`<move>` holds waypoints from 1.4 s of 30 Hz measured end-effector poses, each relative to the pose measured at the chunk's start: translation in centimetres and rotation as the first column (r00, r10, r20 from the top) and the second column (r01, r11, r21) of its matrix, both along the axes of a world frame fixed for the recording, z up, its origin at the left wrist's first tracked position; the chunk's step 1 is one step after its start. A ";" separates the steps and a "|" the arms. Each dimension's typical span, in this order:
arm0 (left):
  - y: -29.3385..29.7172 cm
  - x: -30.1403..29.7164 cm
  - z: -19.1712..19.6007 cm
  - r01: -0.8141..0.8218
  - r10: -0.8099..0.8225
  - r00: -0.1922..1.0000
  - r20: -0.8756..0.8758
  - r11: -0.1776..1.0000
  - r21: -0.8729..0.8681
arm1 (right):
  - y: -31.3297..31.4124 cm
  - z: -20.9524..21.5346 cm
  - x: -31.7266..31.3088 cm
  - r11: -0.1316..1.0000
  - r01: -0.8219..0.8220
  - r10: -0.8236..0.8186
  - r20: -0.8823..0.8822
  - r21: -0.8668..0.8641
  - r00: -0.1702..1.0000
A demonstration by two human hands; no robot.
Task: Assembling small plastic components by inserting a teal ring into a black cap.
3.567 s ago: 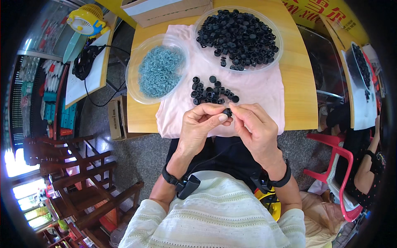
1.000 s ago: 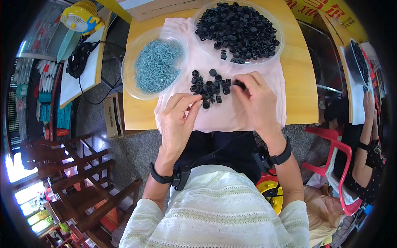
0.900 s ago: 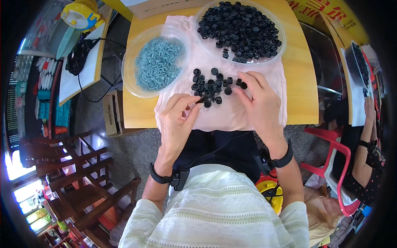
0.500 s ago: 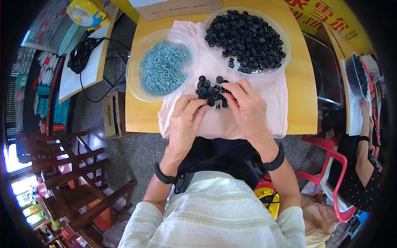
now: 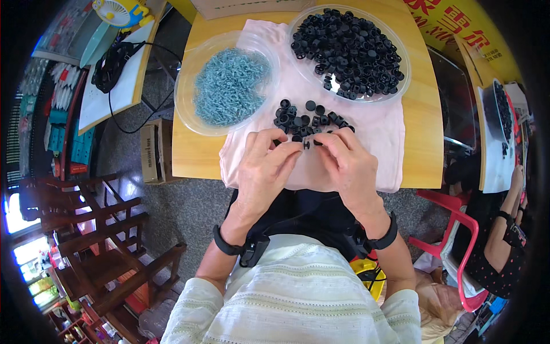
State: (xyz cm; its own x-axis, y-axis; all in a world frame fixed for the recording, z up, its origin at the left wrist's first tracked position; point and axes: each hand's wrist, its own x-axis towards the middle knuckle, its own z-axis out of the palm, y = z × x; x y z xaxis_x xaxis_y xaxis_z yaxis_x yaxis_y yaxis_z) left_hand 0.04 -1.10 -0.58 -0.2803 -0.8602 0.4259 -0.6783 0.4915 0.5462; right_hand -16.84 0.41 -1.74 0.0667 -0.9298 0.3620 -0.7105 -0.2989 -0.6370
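Note:
A loose pile of small round black plastic caps [image 5: 298, 119] lies on the pink cloth [image 5: 378, 143] in front of me. My left hand [image 5: 264, 169] is closed at the near side of the pile, a bit of black plastic showing between thumb and forefinger. Facing it, my right hand [image 5: 350, 167] pinches a small black cap [image 5: 317, 143] at its fingertips. Between the two hands, a small black spool-shaped piece [image 5: 306, 145] is beside the left thumb tip; whether that thumb touches it is unclear.
A clear bowl of bluish see-through small parts [image 5: 232, 86] stands left on the wooden table [image 5: 421, 114]. Behind the pile, a clear tub [image 5: 405, 86] holds many black caps. A cardboard box [image 5: 252, 7] sits at the back. A person's arm [image 5: 504, 229] and a red chair [image 5: 444, 246] are at right.
My right hand has drawn back from the pile, and caps it covered now show spread to the right. My left hand has shifted right, toward the spool-shaped piece.

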 end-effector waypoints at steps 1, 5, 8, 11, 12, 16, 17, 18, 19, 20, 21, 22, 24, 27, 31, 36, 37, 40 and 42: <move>0.1 -0.2 -0.5 0.011 -0.010 1.000 -0.024 0.999 0.043 | -0.1 -0.1 -0.2 1.000 0.013 -0.013 -0.008 -0.013 1.000; -0.2 -0.9 -0.9 -0.004 0.005 1.000 -0.006 0.997 0.079 | -0.3 -0.5 -0.4 1.000 0.027 -0.028 0.101 0.011 0.995; -0.5 -0.9 -1.0 0.014 -0.013 1.000 -0.007 0.999 0.049 | 0.0 -0.4 -0.3 0.999 0.046 -0.047 0.094 0.009 0.994; -0.8 -0.8 -1.5 0.043 -0.043 0.999 -0.004 0.999 0.020 | 0.4 -0.4 -0.5 0.996 0.050 -0.061 0.155 0.072 0.986; -0.9 -0.7 -1.5 0.045 -0.044 0.999 -0.003 0.999 0.020 | 0.6 -0.2 -0.5 0.996 0.051 -0.062 0.157 0.072 0.986; -0.3 -0.2 -0.6 0.072 -0.074 0.997 -0.020 0.994 -0.082 | 1.3 1.2 -0.6 0.975 -0.074 -0.017 0.403 0.211 0.915; 0.0 -0.2 0.0 0.086 -0.088 0.996 -0.010 0.989 -0.121 | 1.5 1.5 -0.7 0.957 -0.133 -0.015 0.502 0.257 0.865; 0.0 -0.2 0.3 0.087 -0.088 0.996 -0.007 0.989 -0.122 | 1.6 1.7 -0.7 0.957 -0.134 -0.014 0.505 0.256 0.863; 0.0 -0.2 0.7 0.143 -0.152 0.988 -0.032 0.971 -0.191 | 1.7 1.9 -0.8 0.941 -0.197 -0.006 0.595 0.276 0.803; 0.0 -0.1 0.8 0.196 -0.217 0.975 -0.053 0.945 -0.261 | 1.8 2.1 -0.8 0.921 -0.263 -0.003 0.679 0.289 0.734; 0.2 -0.1 0.7 0.191 -0.211 0.976 -0.050 0.946 -0.260 | 1.9 2.6 -0.9 0.919 -0.269 0.001 0.681 0.288 0.733; 0.4 0.0 0.5 0.213 -0.244 0.965 -0.093 0.943 -0.256 | 2.0 3.2 -1.1 0.867 -0.321 -0.075 0.737 0.382 0.672; 0.7 0.1 0.2 0.232 -0.272 0.953 -0.135 0.938 -0.256 | 2.3 3.5 -1.2 0.801 -0.382 -0.155 0.776 0.461 0.612; 1.1 0.2 0.2 0.277 -0.328 0.932 -0.154 0.920 -0.278 | 2.6 3.2 -1.3 0.762 -0.459 -0.191 0.836 0.457 0.515; 2.6 -0.1 0.9 0.239 -0.240 0.895 -0.375 0.970 -0.049 | 3.1 3.6 -0.7 0.816 -0.403 -0.168 0.838 0.413 0.520; 3.5 0.2 2.0 0.477 0.150 0.587 -0.796 0.730 0.490 | 3.8 5.4 0.0 0.997 -0.076 0.053 0.487 0.026 0.872; 3.6 0.4 2.0 0.481 0.138 0.590 -0.796 0.731 0.483 | 4.0 5.5 0.1 0.998 -0.069 0.052 0.489 0.016 0.871; 3.8 0.5 2.1 0.619 0.205 0.430 -0.879 0.642 0.452 | 4.3 5.6 0.4 0.987 -0.056 0.098 0.292 -0.149 0.951; 3.9 0.9 2.3 0.629 0.197 0.432 -0.880 0.633 0.451 | 4.5 5.9 0.6 0.980 -0.051 0.096 0.239 -0.190 0.966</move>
